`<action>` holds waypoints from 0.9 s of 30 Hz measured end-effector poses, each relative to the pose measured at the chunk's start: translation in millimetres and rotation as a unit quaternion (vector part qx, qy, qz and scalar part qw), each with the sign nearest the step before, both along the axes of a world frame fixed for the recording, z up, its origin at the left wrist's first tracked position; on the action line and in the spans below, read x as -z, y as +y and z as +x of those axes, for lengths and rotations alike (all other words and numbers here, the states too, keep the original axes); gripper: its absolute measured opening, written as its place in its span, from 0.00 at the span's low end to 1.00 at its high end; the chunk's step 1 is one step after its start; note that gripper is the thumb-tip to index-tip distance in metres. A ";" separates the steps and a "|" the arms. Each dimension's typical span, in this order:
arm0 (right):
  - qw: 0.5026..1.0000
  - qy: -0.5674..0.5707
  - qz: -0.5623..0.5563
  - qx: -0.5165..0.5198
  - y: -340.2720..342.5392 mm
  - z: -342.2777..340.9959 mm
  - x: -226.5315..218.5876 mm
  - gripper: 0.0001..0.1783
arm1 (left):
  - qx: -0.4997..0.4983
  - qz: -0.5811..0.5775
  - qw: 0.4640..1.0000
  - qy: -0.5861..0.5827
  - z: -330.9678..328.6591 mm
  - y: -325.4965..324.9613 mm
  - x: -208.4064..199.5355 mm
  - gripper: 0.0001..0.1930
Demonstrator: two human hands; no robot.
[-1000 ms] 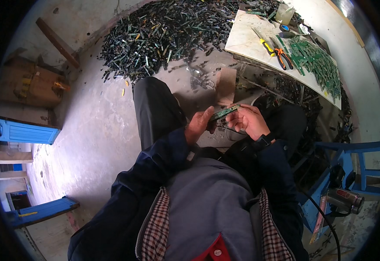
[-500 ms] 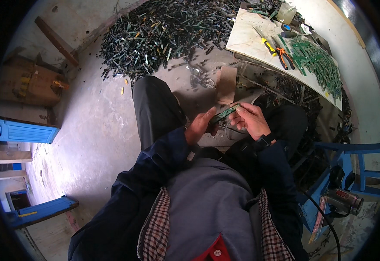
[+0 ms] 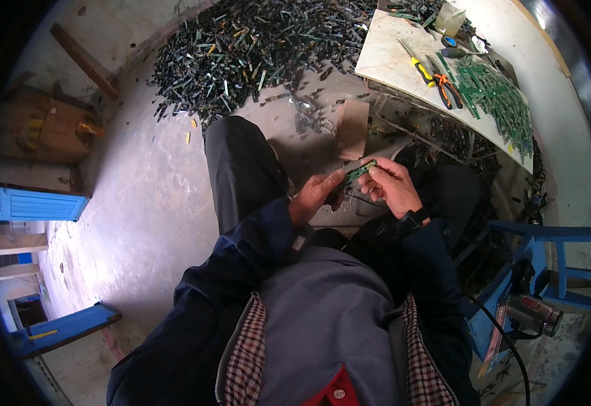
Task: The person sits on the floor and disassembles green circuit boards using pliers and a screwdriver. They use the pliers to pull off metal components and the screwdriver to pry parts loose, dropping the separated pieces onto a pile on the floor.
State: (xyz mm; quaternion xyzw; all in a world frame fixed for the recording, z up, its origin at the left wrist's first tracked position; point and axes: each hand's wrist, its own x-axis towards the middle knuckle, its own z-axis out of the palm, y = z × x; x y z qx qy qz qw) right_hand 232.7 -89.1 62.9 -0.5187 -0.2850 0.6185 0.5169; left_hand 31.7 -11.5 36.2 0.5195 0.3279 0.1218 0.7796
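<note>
A narrow green circuit board strip (image 3: 358, 174) is held up between my hands, tilted with its right end higher. My left hand (image 3: 314, 195) is closed around the strip's lower left end, the thumb lying along it. At the other end my right hand (image 3: 394, 187) pinches the strip between thumb and fingers. The left fingers are partly hidden behind the strip.
A large heap of dark strips (image 3: 255, 51) covers the floor ahead. On the white table (image 3: 383, 51) at the right lie a screwdriver (image 3: 420, 68), orange-handled pliers (image 3: 447, 91) and a pile of green board strips (image 3: 495, 95). A blue chair (image 3: 546, 233) and a heat gun (image 3: 535, 313) stand right.
My left thumb has shifted along the strip toward my right hand, and less of the strip shows. The right hand keeps its pinch.
</note>
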 end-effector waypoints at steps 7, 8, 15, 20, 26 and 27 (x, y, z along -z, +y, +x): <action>0.998 -0.061 -0.001 0.002 3.9 -6.3 -5.5 0.15 | -0.044 0.021 0.999 -0.017 0.8 2.5 10.6 0.24; 0.998 -0.068 -0.007 0.001 4.9 -7.2 -6.0 0.14 | -0.041 0.036 0.999 -0.010 1.3 2.6 10.5 0.24; 0.993 -0.113 -0.035 0.014 9.1 -8.2 6.0 0.13 | -0.027 0.116 0.993 0.009 4.5 0.5 17.8 0.23; 0.994 -0.103 -0.029 0.026 9.4 -8.7 13.1 0.12 | -0.025 0.185 0.980 0.066 5.1 1.0 23.0 0.23; 0.995 -0.093 -0.016 0.023 9.2 -8.1 14.6 0.13 | -0.033 0.211 0.973 0.085 4.9 0.6 14.4 0.24; 0.996 -0.090 -0.011 0.018 9.3 -6.6 15.8 0.13 | -0.039 0.199 0.976 0.075 4.6 0.5 14.7 0.24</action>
